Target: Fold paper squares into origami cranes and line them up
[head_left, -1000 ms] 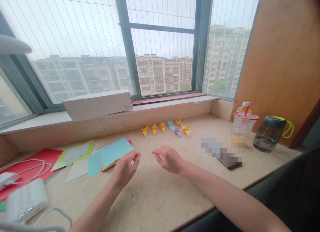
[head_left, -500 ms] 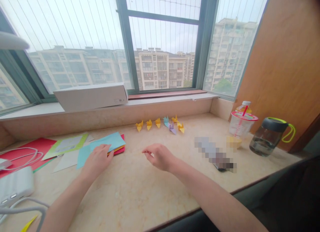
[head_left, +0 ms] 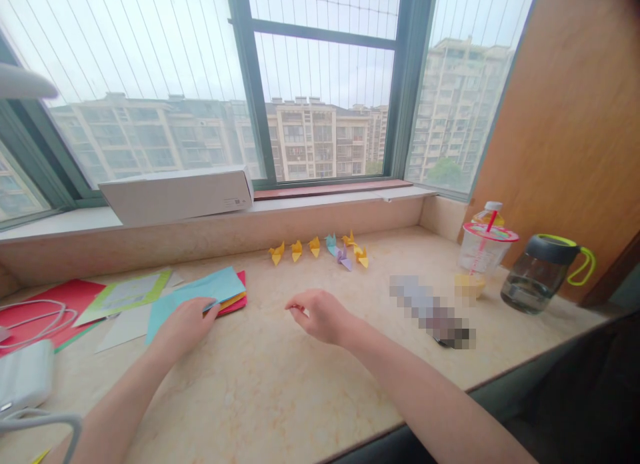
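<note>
My left hand (head_left: 193, 321) rests on a stack of coloured paper, where thumb and fingers pinch the near edge of the light blue paper (head_left: 227, 283). Red paper (head_left: 241, 297) and a strip of yellow show from under it at the right. Over the bare stone counter, my right hand (head_left: 320, 314) is curled with thumb and fingertips together; whether anything tiny is between them I cannot make out. Beyond it stand several small folded paper cranes: yellow ones (head_left: 277, 253), a light blue one (head_left: 331, 244) and a purple one (head_left: 343, 257).
At the left lie red sheets (head_left: 60, 301), a green-edged sheet (head_left: 123, 295), a white power bank (head_left: 27, 371) and cables. A blurred-out object (head_left: 430, 311), a lidded cup with straw (head_left: 483, 247) and a dark-lidded bottle (head_left: 535, 274) are at the right. A white box (head_left: 177, 197) sits on the sill.
My left fingers have drawn back from lying over the light blue paper to pinching its near edge, lifting it slightly. My right hand stays in the same curled pose.
</note>
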The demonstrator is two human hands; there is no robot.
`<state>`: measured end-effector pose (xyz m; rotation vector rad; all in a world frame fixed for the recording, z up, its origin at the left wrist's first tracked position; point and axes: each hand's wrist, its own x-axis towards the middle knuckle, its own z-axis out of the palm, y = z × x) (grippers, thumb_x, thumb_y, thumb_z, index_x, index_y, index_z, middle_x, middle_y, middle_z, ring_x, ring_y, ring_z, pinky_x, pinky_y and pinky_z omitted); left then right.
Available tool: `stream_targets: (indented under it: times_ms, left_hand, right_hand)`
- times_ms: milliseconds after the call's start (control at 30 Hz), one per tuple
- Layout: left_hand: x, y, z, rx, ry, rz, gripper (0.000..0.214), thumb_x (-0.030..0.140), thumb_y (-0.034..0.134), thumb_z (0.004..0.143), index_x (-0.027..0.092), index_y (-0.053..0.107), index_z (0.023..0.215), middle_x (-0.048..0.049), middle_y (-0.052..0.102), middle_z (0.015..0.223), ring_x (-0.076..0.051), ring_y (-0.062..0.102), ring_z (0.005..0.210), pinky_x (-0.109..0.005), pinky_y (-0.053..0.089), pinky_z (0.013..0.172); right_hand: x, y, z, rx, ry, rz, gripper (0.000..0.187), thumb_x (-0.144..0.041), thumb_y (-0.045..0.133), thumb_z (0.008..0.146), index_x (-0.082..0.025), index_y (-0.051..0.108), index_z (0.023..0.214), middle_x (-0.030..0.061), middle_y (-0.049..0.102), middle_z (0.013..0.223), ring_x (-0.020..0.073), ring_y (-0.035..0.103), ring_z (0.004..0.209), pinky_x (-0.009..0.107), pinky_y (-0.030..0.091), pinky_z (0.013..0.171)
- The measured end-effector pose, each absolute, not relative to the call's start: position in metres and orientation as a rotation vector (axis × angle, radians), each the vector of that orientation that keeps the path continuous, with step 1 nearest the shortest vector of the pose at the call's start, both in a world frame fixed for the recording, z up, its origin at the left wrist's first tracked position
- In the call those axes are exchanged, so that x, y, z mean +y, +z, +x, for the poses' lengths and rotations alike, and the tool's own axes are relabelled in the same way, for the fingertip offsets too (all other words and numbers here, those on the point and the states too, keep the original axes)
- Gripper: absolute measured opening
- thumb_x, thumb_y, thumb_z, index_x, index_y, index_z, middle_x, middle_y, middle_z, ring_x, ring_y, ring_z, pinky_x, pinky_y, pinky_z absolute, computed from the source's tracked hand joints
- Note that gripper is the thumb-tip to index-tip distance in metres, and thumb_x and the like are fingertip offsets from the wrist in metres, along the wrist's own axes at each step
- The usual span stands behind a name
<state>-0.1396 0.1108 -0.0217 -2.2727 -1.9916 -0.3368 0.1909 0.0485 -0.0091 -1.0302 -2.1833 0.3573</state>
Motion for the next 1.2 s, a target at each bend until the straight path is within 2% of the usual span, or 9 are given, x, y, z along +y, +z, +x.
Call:
stream_targets:
  times_ms: [167, 267, 333, 433, 567, 767, 833, 1000, 1200]
  left_hand:
    - [0.108, -0.015, -0.139, -2.003, -0.411, -2.293, 0.048, 0.041, 0.035, 0.089, 0.017, 0.076, 0.094, -0.0152, 0.077, 0.108, -0.035, 0.069, 0.105, -0.04, 0.05, 0.09]
    - [0.106, -0.011, -0.14, -2.012, -0.429, -2.29, 0.043, 0.038, 0.035, 0.09, 0.021, 0.071, 0.074, -0.0124, 0.078, 0.09, -0.032, 0.071, 0.087, -0.036, 0.049, 0.075]
    - [0.104, -0.008, -0.14, -2.031, -0.461, -2.251, 0.041, 0.036, 0.035, 0.09, 0.022, 0.067, 0.069, -0.0115, 0.077, 0.081, -0.031, 0.07, 0.079, -0.035, 0.047, 0.068]
    - [0.101, -0.006, -0.139, -2.052, -0.532, -2.187, 0.038, 0.034, 0.036, 0.091, 0.022, 0.066, 0.07, -0.0102, 0.076, 0.079, -0.029, 0.069, 0.078, -0.032, 0.044, 0.066]
    - [0.099, -0.008, -0.135, -2.062, -0.606, -2.166, 0.033, 0.033, 0.041, 0.09, 0.021, 0.072, 0.084, -0.0099, 0.078, 0.088, -0.028, 0.071, 0.082, -0.03, 0.044, 0.066]
    - [0.098, -0.013, -0.13, -2.071, -0.669, -2.185, 0.03, 0.037, 0.048, 0.088, 0.02, 0.072, 0.083, -0.0113, 0.079, 0.091, -0.029, 0.071, 0.085, -0.03, 0.044, 0.067]
    - [0.097, -0.013, -0.128, -2.063, -0.708, -2.188, 0.034, 0.04, 0.046, 0.09, 0.02, 0.071, 0.08, -0.011, 0.079, 0.091, -0.028, 0.071, 0.085, -0.03, 0.044, 0.068]
    - [0.092, -0.011, -0.123, -2.004, -0.791, -2.212, 0.044, 0.043, 0.038, 0.095, 0.021, 0.064, 0.068, -0.0094, 0.076, 0.075, -0.026, 0.07, 0.075, -0.03, 0.043, 0.066]
    - [0.089, -0.01, -0.112, -1.903, -0.966, -2.202, 0.038, 0.041, 0.038, 0.095, 0.02, 0.067, 0.081, -0.0088, 0.078, 0.09, -0.026, 0.072, 0.085, -0.03, 0.049, 0.076]
  right_hand:
    - [0.05, -0.013, 0.192, -2.169, 0.373, -1.047, 0.024, -0.015, 0.058, 0.09, -0.02, 0.077, 0.105, 0.0059, 0.079, 0.097, 0.0191, 0.073, 0.09, 0.027, 0.051, 0.082]
    - [0.049, -0.015, 0.192, -2.17, 0.37, -1.042, 0.023, -0.017, 0.057, 0.091, -0.02, 0.077, 0.104, 0.0055, 0.079, 0.098, 0.0188, 0.072, 0.089, 0.028, 0.051, 0.082]
    - [0.048, -0.015, 0.191, -2.175, 0.364, -1.037, 0.023, -0.017, 0.058, 0.092, -0.02, 0.077, 0.103, 0.0057, 0.079, 0.098, 0.0191, 0.072, 0.089, 0.029, 0.051, 0.083]
    - [0.046, -0.015, 0.189, -2.179, 0.361, -1.018, 0.021, -0.017, 0.058, 0.091, -0.02, 0.077, 0.101, 0.0056, 0.079, 0.096, 0.0194, 0.072, 0.089, 0.03, 0.051, 0.085]
    - [0.044, -0.015, 0.188, -2.164, 0.39, -1.016, 0.021, -0.017, 0.058, 0.092, -0.02, 0.077, 0.1, 0.0062, 0.079, 0.099, 0.0199, 0.072, 0.091, 0.031, 0.051, 0.085]
    - [0.041, -0.015, 0.187, -2.183, 0.418, -1.067, 0.022, -0.017, 0.058, 0.091, -0.02, 0.077, 0.102, 0.0061, 0.078, 0.097, 0.0199, 0.07, 0.09, 0.032, 0.051, 0.083]
    - [0.041, -0.016, 0.187, -2.18, 0.419, -1.066, 0.022, -0.017, 0.057, 0.092, -0.02, 0.076, 0.102, 0.0058, 0.078, 0.097, 0.0196, 0.07, 0.089, 0.032, 0.051, 0.083]
    - [0.042, -0.016, 0.187, -2.165, 0.419, -1.072, 0.022, -0.017, 0.058, 0.091, -0.02, 0.077, 0.102, 0.0064, 0.078, 0.096, 0.0202, 0.07, 0.089, 0.033, 0.051, 0.084]
    - [0.038, -0.009, 0.187, -2.179, 0.393, -1.044, 0.021, -0.017, 0.057, 0.092, -0.02, 0.077, 0.1, 0.0068, 0.078, 0.097, 0.021, 0.07, 0.091, 0.033, 0.051, 0.085]
